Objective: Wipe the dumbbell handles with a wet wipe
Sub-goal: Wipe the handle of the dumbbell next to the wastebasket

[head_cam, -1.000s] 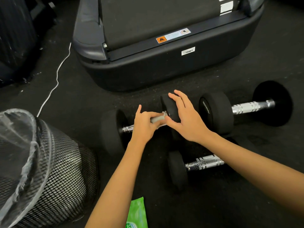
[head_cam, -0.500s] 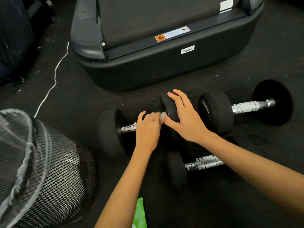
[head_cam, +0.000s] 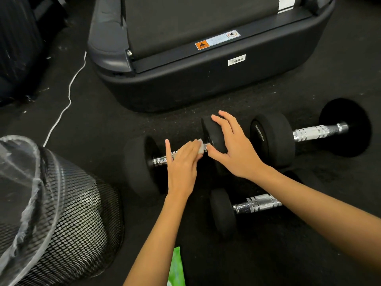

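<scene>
Three black dumbbells with chrome handles lie on the dark floor. My left hand (head_cam: 182, 162) is wrapped over the handle of the left dumbbell (head_cam: 140, 164), holding a white wet wipe (head_cam: 200, 148) against the bar near its right end. My right hand (head_cam: 233, 145) rests over that dumbbell's right weight, fingers on top and thumb below. A second dumbbell (head_cam: 315, 132) lies to the right. A third dumbbell (head_cam: 255, 204) lies nearer to me, partly hidden under my right forearm.
A black treadmill base (head_cam: 206, 83) stands just behind the dumbbells. A black mesh bin (head_cam: 68, 230) with a clear liner is at the near left. A white cable (head_cam: 68, 100) runs across the floor. A green wipes pack (head_cam: 176, 267) lies under my left arm.
My left hand slid along the handle and turned palm-down over it, so the wipe now shows only at the fingertips. The right hand stayed on the weight.
</scene>
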A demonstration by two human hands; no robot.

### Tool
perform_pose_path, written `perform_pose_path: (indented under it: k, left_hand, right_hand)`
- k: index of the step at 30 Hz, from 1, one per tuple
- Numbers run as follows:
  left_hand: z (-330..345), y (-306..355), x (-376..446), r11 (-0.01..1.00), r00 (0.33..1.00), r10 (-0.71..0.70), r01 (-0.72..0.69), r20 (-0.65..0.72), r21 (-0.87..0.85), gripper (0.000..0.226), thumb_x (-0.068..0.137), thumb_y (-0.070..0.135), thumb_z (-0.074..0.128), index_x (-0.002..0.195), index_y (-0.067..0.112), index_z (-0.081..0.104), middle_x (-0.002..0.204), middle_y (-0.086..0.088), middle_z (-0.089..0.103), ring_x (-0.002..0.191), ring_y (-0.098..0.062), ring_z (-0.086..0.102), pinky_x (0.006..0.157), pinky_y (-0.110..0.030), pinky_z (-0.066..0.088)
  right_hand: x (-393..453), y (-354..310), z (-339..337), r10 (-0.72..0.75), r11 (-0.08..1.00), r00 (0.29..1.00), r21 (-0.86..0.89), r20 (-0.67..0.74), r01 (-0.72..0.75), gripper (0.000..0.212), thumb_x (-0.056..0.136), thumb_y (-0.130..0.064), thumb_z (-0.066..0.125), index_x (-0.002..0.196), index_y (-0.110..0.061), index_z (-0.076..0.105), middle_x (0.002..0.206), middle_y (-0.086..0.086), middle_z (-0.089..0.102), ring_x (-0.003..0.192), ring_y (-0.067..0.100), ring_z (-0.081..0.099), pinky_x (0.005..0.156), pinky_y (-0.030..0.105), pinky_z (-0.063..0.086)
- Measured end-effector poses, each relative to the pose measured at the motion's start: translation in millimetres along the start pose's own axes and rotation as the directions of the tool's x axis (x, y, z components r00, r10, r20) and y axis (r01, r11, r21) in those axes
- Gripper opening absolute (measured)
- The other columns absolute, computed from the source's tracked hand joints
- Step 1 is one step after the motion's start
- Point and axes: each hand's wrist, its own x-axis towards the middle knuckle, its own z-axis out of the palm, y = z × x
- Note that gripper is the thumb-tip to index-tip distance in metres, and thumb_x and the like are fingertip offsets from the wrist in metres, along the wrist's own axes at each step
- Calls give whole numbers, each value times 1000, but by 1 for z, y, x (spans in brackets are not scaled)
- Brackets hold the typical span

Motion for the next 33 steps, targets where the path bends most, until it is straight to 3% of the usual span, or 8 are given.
perform_pose_path:
  k: [2, 5, 10, 16, 23, 27, 33]
  left_hand:
    - [-1, -1, -9, 997, 997, 73, -73, 7, 6, 49, 91, 3, 63, 138, 14, 54, 142, 2, 54, 136, -16, 46, 121, -48, -4]
    - [3, 1, -21, 994, 995, 103, -103, -6, 35, 58, 88, -6, 63, 142, 11, 48, 148, -2, 48, 141, -18, 39, 122, -49, 1]
    - [10, 7, 2, 974, 995, 102, -96, -15, 205, 54, 85, -3, 66, 137, 5, 52, 138, -8, 58, 134, -24, 48, 121, -52, 3]
    - [12, 14, -18, 971, 987, 145, -129, -66, 200, 55, 83, -10, 64, 136, 1, 53, 140, -11, 55, 134, -22, 49, 122, -48, 10]
    - [8, 16, -3, 970, 992, 122, -113, -25, 215, 53, 82, -8, 66, 133, -1, 55, 132, -14, 62, 127, -26, 55, 122, -46, 10]
    - [4, 20, -11, 963, 983, 178, -168, -33, 210, 49, 79, -10, 69, 127, -1, 60, 130, -13, 63, 125, -24, 57, 122, -47, 11]
    - [1, 22, -3, 967, 995, 94, -96, 22, 236, 54, 80, -4, 72, 132, 4, 57, 132, -7, 62, 128, -21, 55, 121, -50, 11]
  right_hand:
    - [1, 0, 1, -4, 1000, 1000, -3, 0, 4, 76, 89, -48, 56, 151, -13, 31, 160, 2, 20, 148, 16, 22, 114, 33, 35]
    - [1, 1, 1, 2, 1000, 1000, -6, 2, -2, 77, 89, -50, 56, 151, -13, 30, 160, 2, 20, 148, 16, 22, 114, 32, 36]
    - [3, 0, 1, 4, 1000, 1000, -13, -13, -4, 74, 89, -48, 56, 150, -12, 32, 159, 3, 22, 146, 16, 25, 113, 32, 37]
    - [3, 1, 1, 2, 1000, 1000, -13, 0, -2, 74, 90, -44, 61, 151, -13, 31, 159, 1, 21, 146, 16, 26, 111, 35, 40]
    - [3, -1, 0, -5, 1000, 1000, -19, -7, 5, 73, 91, -46, 58, 151, -13, 31, 159, 2, 22, 146, 16, 25, 113, 31, 35]
    - [2, 0, 1, -1, 1000, 1000, -10, -3, 1, 73, 91, -45, 59, 151, -13, 31, 159, 2, 21, 147, 16, 24, 113, 30, 33]
    - [3, -1, 1, 10, 1000, 1000, -2, -2, -10, 74, 90, -48, 57, 151, -14, 31, 159, 1, 22, 146, 16, 25, 114, 31, 35]
